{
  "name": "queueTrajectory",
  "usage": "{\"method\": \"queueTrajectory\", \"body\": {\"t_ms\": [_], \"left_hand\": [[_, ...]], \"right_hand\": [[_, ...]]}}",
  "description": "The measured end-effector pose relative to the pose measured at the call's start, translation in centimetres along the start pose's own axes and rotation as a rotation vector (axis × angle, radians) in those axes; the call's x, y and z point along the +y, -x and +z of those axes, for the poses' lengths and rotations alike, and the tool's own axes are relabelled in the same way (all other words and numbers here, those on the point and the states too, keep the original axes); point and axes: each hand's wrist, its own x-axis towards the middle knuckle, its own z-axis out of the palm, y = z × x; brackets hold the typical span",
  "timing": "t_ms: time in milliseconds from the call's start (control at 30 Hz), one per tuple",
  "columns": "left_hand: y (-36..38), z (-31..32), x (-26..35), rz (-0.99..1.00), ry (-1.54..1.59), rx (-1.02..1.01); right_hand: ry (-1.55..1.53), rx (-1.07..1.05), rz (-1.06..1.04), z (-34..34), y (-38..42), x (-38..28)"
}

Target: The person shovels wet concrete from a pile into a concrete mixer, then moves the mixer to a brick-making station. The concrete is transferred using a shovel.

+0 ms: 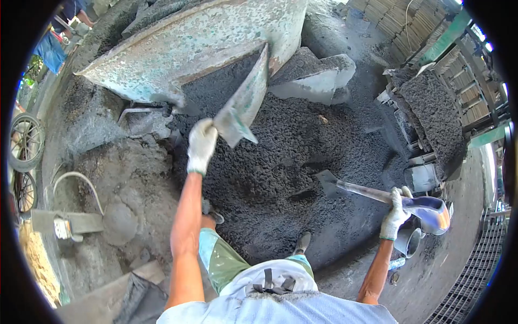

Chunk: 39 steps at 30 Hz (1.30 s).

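Observation:
My left hand [202, 141], in a white glove, is closed on the lower edge of a worn metal plate [248, 100] with pale green patches, which stands tilted beside the dark mix. On the right, my gloved right hand [396, 215] grips the shaft of a shovel [364, 190] near its handle end. The shovel's blade [327, 182] rests on the dark, crumbly mix [270, 162] in front of my feet.
A large metal hopper [189, 48] spans the top left. Heaped dark material [434, 110] sits at the right, with a bucket [408, 242] lower down. Wheels [26, 141] stand at the far left, near a curved hose [81, 175]. A person's arm [83, 17] shows top left.

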Motion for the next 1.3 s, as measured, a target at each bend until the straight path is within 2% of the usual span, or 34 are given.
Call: {"method": "queueTrajectory", "body": {"t_ms": [67, 133, 200, 267, 333, 367, 400, 433, 467, 533, 633, 733, 800, 867, 900, 933, 1000, 1033, 1133, 1200, 1267, 1300], "left_hand": [[8.5, 3.5, 1.7, -0.095, 0.093, -0.056], [18.8, 7.1, 2.6, -0.273, 0.313, -0.087], [27.3, 7.4, 5.2, -0.513, 0.337, -0.274], [33.8, 8.2, 4.9, -0.605, 0.241, -0.286], [35.9, 6.2, 11.3, -0.758, 0.206, -0.272], [36.4, 5.6, 13.8, -0.717, 0.185, -0.266], [37.4, 5.6, 15.3, -0.687, 0.166, -0.266], [38.4, 5.7, 15.8, -0.687, 0.143, -0.286], [40.0, 6.6, 14.0, -0.633, 0.114, -0.247], [42.2, 8.2, 11.5, -0.677, 0.340, -0.223], [46.0, 8.8, 10.4, -0.594, 0.343, -0.199], [49.5, 8.6, 9.9, -0.857, 0.456, -0.267], [52.1, 9.0, 8.7, -0.861, 0.403, -0.299], [54.4, 9.5, 7.0, -0.935, 0.487, -0.362], [55.1, 9.3, 6.7, -0.868, 0.458, -0.420], [56.0, 9.6, 6.6, -0.841, 0.390, -0.410], [57.4, 9.9, 5.3, -0.650, 0.324, -0.401], [58.5, 9.7, 4.8, -0.650, 0.297, -0.408], [57.1, 8.8, 6.1, -0.582, 0.220, -0.457], [55.3, 9.4, 7.6, -0.512, 0.194, -0.521], [52.5, 12.1, 9.5, -0.443, 0.106, -0.601], [51.3, 13.3, 11.5, -0.428, 0.194, -0.540]], "right_hand": [[-0.033, -0.026, 0.009, -1.0, -0.3, -0.1], [-0.051, -0.063, 0.033, -3.0, -0.9, 0.3], [-0.073, -0.108, 0.051, -6.1, -2.4, 2.3], [-0.148, -0.223, 0.097, -9.2, -3.9, 3.5], [-0.253, -0.327, 0.179, -11.5, -4.3, 4.2], [-0.282, -0.329, 0.307, -12.5, -4.7, 4.2], [-0.101, -0.409, 0.179, -13.7, -4.8, 4.6], [-0.084, -0.418, 0.192, -14.6, -4.2, 3.5], [-0.078, -0.423, 0.195, -14.8, -3.7, 1.9], [-0.165, -0.409, 0.198, -15.7, -2.7, -0.9], [-0.313, -0.338, 0.177, -17.7, -1.3, -1.7], [-0.278, -0.231, 0.154, -19.8, 1.3, -3.1], [-0.271, -0.044, 0.166, -20.0, 3.7, -6.3], [-0.159, -0.072, 0.036, -22.4, 4.3, -8.2], [-0.012, -0.005, -0.116, -21.9, 5.3, -9.9], [0.107, -0.033, -0.162, -21.6, 6.0, -11.0], [0.352, -0.102, -0.238, -21.2, 7.4, -12.5], [0.511, -0.137, -0.283, -20.7, 7.7, -13.3], [0.858, -0.494, -0.499, -16.0, 8.7, -19.0], [0.937, -0.764, -0.494, -12.0, 8.8, -21.2], [1.020, -0.708, -0.610, -9.2, 9.1, -21.8], [0.995, -0.794, -0.687, -7.9, 10.1, -23.1]]}}
